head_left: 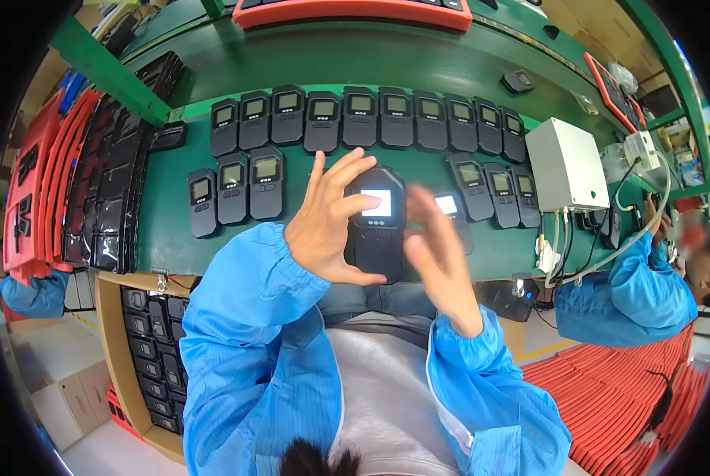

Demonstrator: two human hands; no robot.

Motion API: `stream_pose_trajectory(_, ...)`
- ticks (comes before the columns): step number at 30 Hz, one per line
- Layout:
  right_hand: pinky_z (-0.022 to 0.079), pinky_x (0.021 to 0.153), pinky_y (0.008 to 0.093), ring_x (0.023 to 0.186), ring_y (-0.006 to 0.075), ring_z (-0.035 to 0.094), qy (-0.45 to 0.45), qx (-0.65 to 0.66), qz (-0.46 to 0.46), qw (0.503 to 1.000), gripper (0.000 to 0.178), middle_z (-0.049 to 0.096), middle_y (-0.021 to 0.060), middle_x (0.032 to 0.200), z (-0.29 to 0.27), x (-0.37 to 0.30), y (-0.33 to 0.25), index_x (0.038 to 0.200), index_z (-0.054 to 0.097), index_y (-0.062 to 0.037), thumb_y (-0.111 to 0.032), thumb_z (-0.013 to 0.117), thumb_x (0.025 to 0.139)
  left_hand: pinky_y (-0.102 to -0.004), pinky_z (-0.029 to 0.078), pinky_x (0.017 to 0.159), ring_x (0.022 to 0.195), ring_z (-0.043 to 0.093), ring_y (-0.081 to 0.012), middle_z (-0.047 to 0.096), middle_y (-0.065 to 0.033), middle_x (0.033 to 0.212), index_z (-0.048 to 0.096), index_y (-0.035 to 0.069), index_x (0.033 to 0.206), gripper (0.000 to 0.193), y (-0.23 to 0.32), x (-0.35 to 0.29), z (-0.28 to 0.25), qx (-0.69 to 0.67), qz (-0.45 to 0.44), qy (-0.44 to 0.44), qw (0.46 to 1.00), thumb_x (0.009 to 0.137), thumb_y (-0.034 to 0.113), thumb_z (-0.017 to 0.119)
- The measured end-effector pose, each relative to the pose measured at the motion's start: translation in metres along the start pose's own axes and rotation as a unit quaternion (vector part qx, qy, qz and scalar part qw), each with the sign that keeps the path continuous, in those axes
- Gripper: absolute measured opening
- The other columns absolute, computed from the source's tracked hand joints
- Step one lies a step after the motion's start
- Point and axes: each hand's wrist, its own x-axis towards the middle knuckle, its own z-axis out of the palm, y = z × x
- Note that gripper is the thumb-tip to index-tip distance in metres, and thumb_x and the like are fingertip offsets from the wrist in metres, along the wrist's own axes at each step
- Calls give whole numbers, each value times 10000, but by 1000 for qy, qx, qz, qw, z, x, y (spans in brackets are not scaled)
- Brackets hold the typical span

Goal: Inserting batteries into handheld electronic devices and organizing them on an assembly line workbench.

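Note:
A black handheld device (377,254) with a brightly lit screen stands out in front of me above the bench edge. My left hand (321,224) grips it from the left, with the thumb at its lower end and a finger across the lit screen. Beside the device's right edge is my right hand (446,274), its fingers smeared by motion; whether it touches the device I cannot tell. Just behind that hand lies a second device with a lit screen (448,204), partly covered by the fingers.
Rows of similar black devices (360,117) lie across the green bench (168,258). A white box with cables (565,166) stands at right. Black trays (105,190) and red trays (34,182) are stacked left. A carton (121,349) holds several devices. Another person's blue sleeve (621,297) is at right.

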Motion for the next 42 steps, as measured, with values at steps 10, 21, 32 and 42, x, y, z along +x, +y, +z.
stream_pose_trajectory(10,429,520,339,570,139,535,-335,-63,195,920,366,578,61,655,-6,8,23,1127,540,39,-276,578,944,-525,374,981,1214,433,-450,384,-241,1379,427,73,1373,1123,12,-6,-9,34,-8,-10,999,430,466,893)
stream_pose_trajectory(21,502,575,308,775,200,656,-229,-256,-110,933,360,668,120,831,11,39,16,1175,526,9,-281,544,961,-514,357,1001,1303,360,-427,328,-213,1445,437,106,1399,1001,1,-17,-5,92,-21,49,994,545,406,864)
stream_pose_trajectory(32,489,529,255,554,137,579,-112,66,316,940,505,669,107,914,8,218,75,1299,448,-25,-386,532,955,-477,343,1001,1263,399,-344,431,-134,1403,464,58,1367,687,-50,-80,-33,357,-312,7,880,791,342,707)
stream_pose_trajectory(42,502,694,381,822,313,635,-333,-463,-25,821,363,627,161,953,8,41,12,1082,633,-17,-292,682,850,-430,408,942,1132,490,-321,493,-131,1356,524,63,1239,595,-48,-63,-34,354,-367,-31,860,760,360,716)
